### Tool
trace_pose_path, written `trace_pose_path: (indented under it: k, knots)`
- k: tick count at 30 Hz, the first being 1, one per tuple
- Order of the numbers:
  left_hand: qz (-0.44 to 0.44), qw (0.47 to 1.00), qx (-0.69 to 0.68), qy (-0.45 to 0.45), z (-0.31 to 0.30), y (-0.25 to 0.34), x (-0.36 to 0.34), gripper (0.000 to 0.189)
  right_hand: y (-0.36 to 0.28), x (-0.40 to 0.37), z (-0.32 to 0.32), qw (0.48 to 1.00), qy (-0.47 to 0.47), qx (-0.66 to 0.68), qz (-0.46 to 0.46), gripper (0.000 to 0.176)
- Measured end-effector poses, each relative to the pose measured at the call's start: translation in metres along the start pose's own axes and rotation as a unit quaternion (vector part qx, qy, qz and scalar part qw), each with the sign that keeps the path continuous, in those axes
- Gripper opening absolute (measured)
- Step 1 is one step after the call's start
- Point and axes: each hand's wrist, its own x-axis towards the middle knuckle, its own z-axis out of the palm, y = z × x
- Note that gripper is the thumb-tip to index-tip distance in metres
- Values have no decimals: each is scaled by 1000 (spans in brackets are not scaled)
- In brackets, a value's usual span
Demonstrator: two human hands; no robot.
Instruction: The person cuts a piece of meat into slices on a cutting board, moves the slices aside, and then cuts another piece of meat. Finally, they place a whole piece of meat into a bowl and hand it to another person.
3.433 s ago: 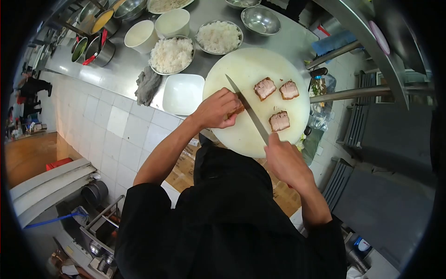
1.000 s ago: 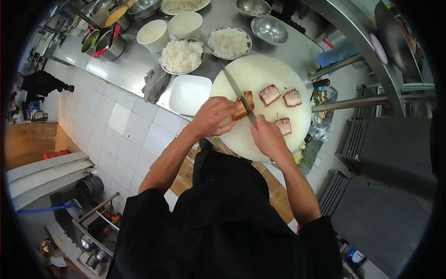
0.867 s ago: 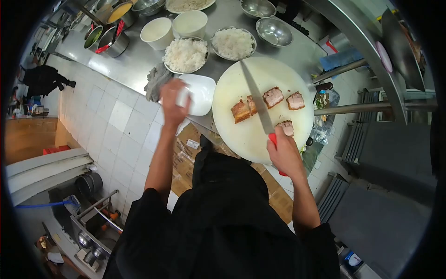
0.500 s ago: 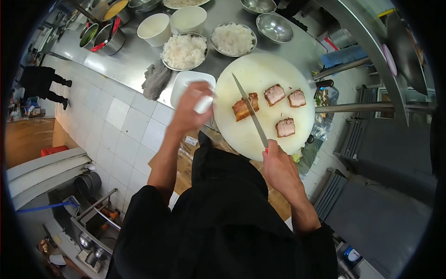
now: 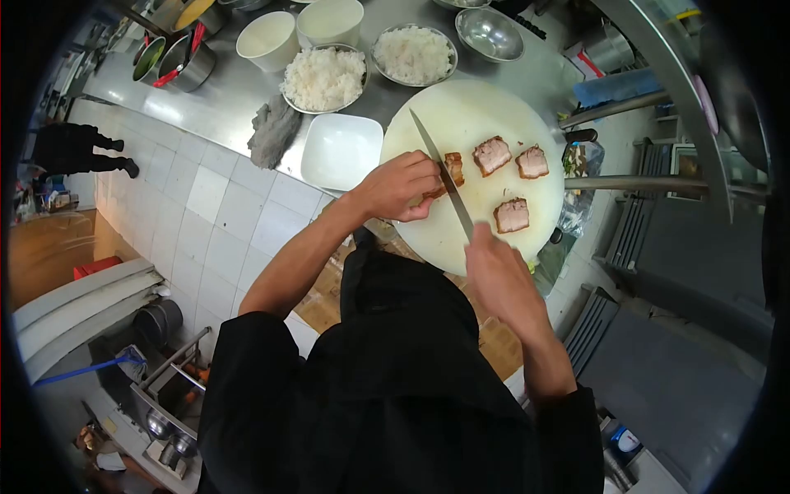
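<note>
My right hand (image 5: 500, 272) is wrapped round the handle of a long kitchen knife (image 5: 441, 171), its blade slanting up and left over the piece of roasted pork belly (image 5: 454, 167). The curled fingers of my left hand (image 5: 403, 188) grip that piece from the left, close beside the blade, and hide much of it. Both rest over a round white cutting board (image 5: 469, 103). Three cut chunks lie to the right of the knife: an upper pork chunk (image 5: 492, 156), a right pork chunk (image 5: 532, 162) and a lower pork chunk (image 5: 512, 215).
A square white bowl (image 5: 341, 152) stands left of the board, beside a grey cloth (image 5: 275, 132). Behind are two bowls of rice (image 5: 325, 80), white tubs (image 5: 269, 41), a metal bowl (image 5: 490, 34) and pots (image 5: 188, 66). Another person (image 5: 76, 149) stands far left.
My left hand has moved from above the white bowl, right onto the pork belly piece. The knife stays across the meat in my right hand. The view has shifted slightly.
</note>
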Motion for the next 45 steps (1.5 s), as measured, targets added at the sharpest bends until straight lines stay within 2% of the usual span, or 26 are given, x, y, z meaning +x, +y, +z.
trace_pose_path:
  k: [2,5,6,9,11,13,14,15,17,19,22,25,27,29,30,31,33,34,36,37,39,40,41,43,45]
  knots:
    - [-20,1000,-11,-7,-1,0,0,34,1,34,6,1000,-1,26,-12,14]
    - [-20,1000,-4,10,1,1,0,33,14,28,9,999,17,44,-17,18]
    - [-19,1000,-3,12,1,0,0,33,8,8,1,999,-15,43,16,19]
    - [-10,1000,4,14,3,1,-2,32,6,-19,-11,999,-52,4,13,21]
    - [-31,999,-4,-13,0,1,-1,32,6,13,1,998,-48,20,30,22]
    - [-26,999,-18,-5,5,1,-4,33,16,53,30,999,19,40,-11,24]
    - [-20,1000,-23,4,4,-3,-2,33,25,49,35,996,53,55,-41,23]
    - [-17,1000,-17,5,0,-5,2,33,24,37,27,996,59,53,-45,23]
    - [-24,1000,-3,13,0,4,1,33,16,-5,15,999,-9,35,24,19]
    - [-21,1000,1,10,-1,3,3,34,26,-7,26,999,-8,42,-5,21]
    - [-19,1000,1,-6,0,4,-2,34,28,61,65,994,98,48,-27,22]
    - [-34,999,16,3,-6,11,-5,35,28,66,50,989,98,113,-20,24]
    - [-43,998,27,28,-13,12,-8,35,36,49,41,989,103,109,-19,25]
    - [-140,974,69,164,-36,13,-37,38,46,24,39,971,82,224,14,23]
    - [-189,945,166,210,-53,4,-57,38,47,13,34,971,80,223,13,23]
    - [-236,902,259,251,-71,-10,-78,38,48,2,27,964,86,248,33,24]
    - [-319,815,329,355,-97,-39,-109,32,50,-7,24,957,88,271,55,25]
    - [-319,814,328,357,-102,-54,-126,32,51,-7,24,956,91,275,49,28]
    - [-452,758,362,300,-104,-82,-161,30,53,-5,24,955,97,278,42,31]
    - [-453,757,361,301,-107,-88,-173,30,54,-4,27,953,100,284,41,33]
    - [-494,799,303,160,-110,-97,-191,31,55,-5,27,951,101,289,41,34]
    - [-547,779,276,133,-120,-82,-178,31,55,-6,25,952,114,282,31,33]
    - [-546,780,275,133,-125,-66,-163,31,54,-7,23,952,128,276,22,32]
    - [-452,796,331,231,-126,-28,-118,29,52,-11,12,941,114,316,46,30]
    - [-400,870,166,236,-104,-3,-81,31,58,-16,8,928,98,353,68,28]
